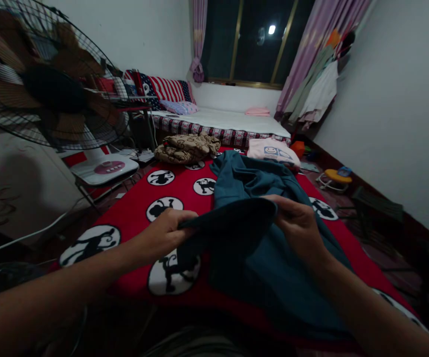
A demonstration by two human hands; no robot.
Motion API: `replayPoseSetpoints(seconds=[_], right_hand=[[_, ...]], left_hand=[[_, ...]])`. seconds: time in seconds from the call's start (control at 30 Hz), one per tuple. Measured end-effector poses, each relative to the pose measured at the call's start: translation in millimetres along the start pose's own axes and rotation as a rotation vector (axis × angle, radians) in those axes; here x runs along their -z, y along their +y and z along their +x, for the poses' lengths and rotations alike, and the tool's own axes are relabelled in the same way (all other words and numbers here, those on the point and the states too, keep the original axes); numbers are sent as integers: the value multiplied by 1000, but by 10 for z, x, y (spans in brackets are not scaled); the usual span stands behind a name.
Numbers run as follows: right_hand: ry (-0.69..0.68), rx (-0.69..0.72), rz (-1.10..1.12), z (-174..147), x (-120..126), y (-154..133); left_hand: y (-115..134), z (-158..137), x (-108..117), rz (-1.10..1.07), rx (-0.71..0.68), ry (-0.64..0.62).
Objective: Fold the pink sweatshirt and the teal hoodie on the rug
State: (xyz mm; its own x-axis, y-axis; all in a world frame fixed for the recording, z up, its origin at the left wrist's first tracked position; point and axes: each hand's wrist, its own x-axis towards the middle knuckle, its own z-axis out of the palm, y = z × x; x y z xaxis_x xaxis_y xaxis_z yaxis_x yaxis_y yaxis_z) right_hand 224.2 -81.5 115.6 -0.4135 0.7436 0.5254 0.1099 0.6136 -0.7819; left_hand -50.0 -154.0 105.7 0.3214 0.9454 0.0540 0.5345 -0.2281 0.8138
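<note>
A dark teal garment (274, 253) lies spread over a red cloth (133, 208) printed with white circles and black monkey figures. My left hand (170, 228) pinches one edge of it at the left. At the other end of that raised edge, my right hand (298, 220) grips the fabric between thumb and fingers. Between both hands the held part is lifted and folded over, with its inner side in shadow. The garment's far end rests bunched on the cloth, and its near part hangs toward me. Whether it is a shirt or another piece of clothing I cannot tell.
A brown patterned cloth bundle (187, 148) and a pale pink folded garment (274, 151) lie at the far end. A large fan (53, 89) stands left, beside a folding chair (106, 167). Behind is a bed (222, 119); a yellow stool (335, 176) is at right.
</note>
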Motion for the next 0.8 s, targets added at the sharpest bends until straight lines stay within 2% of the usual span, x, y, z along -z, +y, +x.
replayPoseSetpoints(seconds=[0.03,0.07,0.13,0.17,0.23,0.3,0.33,0.4,0.47,0.5,0.57,0.67,0.73,0.8], right_hand=[[53,-17,20,-4,56,-1],[78,-32,28,-22,112,4],[26,-55,26,-103,218,25],[-41,-66,22,-163,262,38],[-238,-104,-1,-309,320,73],[-454,-175,-60,-461,315,117],[-531,-214,-104,-526,285,142],[-603,-263,-184,-610,180,186],[-620,-254,-214,-623,42,210],[-633,-245,-215,-607,-25,210],[-667,-221,-208,-555,-133,196],[-696,-191,-237,-510,-217,224],[-760,-178,-292,-529,-232,342],[-864,-196,-371,-578,-219,528]], left_hand=[[124,-46,-39,-145,58,-15],[233,-101,-79,-273,115,-86],[397,-227,-134,-395,192,-363],[452,-288,-138,-361,195,-531],[521,-368,-81,-149,148,-822],[545,-345,39,97,89,-932],[541,-279,103,180,72,-912],[494,-21,186,243,35,-778],[395,392,159,249,-35,-588],[329,641,98,259,-70,-481],[175,1178,-98,334,-137,-170],[-70,1936,-435,401,-156,233],[-224,2332,-594,392,-126,407],[-366,2618,-675,394,-81,518]])
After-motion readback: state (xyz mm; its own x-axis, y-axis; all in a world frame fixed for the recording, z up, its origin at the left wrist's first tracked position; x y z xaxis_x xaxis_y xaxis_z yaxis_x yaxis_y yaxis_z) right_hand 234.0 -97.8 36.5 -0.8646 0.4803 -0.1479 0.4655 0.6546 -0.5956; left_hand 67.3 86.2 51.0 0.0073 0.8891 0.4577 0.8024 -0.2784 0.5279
